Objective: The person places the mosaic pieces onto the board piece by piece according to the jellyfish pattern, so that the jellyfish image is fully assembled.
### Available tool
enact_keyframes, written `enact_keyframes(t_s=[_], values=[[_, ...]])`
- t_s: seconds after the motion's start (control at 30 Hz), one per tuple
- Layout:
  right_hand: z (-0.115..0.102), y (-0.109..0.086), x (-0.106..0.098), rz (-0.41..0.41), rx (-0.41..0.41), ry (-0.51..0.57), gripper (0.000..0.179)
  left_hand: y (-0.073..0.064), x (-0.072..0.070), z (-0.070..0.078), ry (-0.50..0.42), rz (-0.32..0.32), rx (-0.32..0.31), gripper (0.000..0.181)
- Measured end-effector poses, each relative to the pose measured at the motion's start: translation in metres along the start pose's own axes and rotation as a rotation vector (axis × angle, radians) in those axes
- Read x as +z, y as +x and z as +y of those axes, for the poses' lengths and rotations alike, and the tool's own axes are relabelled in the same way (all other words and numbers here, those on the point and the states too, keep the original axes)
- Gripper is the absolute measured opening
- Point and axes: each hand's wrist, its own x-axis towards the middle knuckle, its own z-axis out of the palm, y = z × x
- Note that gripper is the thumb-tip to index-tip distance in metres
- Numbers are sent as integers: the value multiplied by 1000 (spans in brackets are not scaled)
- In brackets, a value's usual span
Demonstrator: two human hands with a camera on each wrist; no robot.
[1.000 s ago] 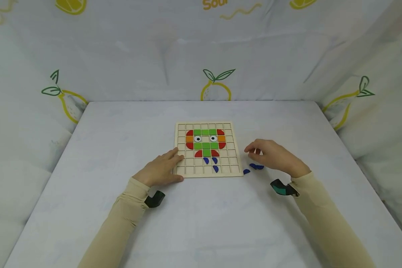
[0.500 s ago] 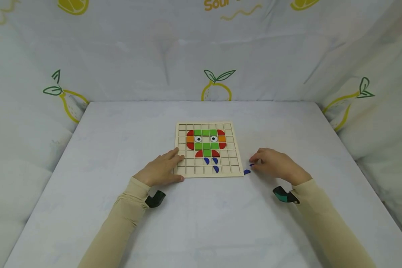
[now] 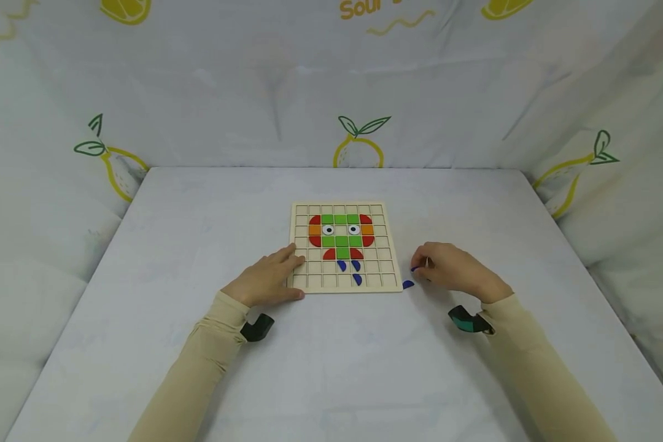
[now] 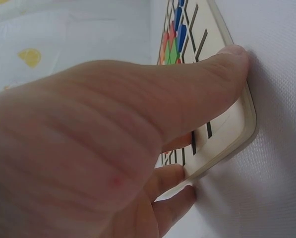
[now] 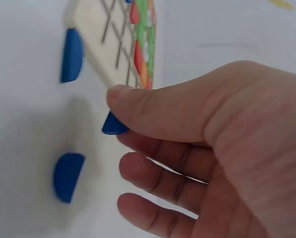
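A pale wooden grid board [image 3: 383, 267] lies on the table, bearing a pattern of green squares [image 3: 340, 240], red rounded pieces, orange squares and two eye pieces [image 3: 354, 229]. Below the pattern sit three blue half-round pieces [image 3: 357, 280]. My left hand [image 3: 267, 279] rests on the board's left side, its thumb along the front corner. Right of the board, my right hand [image 3: 455, 267] pinches a blue half-round piece [image 5: 114, 125] between thumb and index finger, just above the table. Another blue piece [image 5: 72, 57] lies beside the board's right corner, and one more [image 5: 67, 177] lies below the right hand.
The board and loose pieces lie on a white-covered table [image 3: 331, 368]. A white cloth [image 3: 226, 92] printed with lemons hangs behind and at both sides of it. Each wrist wears a dark strap mount [image 3: 471, 320].
My right hand has come down onto the loose blue pieces and taken one between thumb and index finger, lifting it slightly. The left hand and the board have stayed put.
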Motion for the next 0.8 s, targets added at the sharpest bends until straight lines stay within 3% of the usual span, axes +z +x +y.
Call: enact_keyframes(t_s=[0.23,0.43,0.8], values=[[-16,6,-10,75,-102,79,10,0,0,1,0,0,-2,78],[-31,17,-10,130,-127,86,10,0,1,0,-3,-1,-3,78],[-53,33,-4,84,-182,131,9,1,0,1,6,-5,-10,78]])
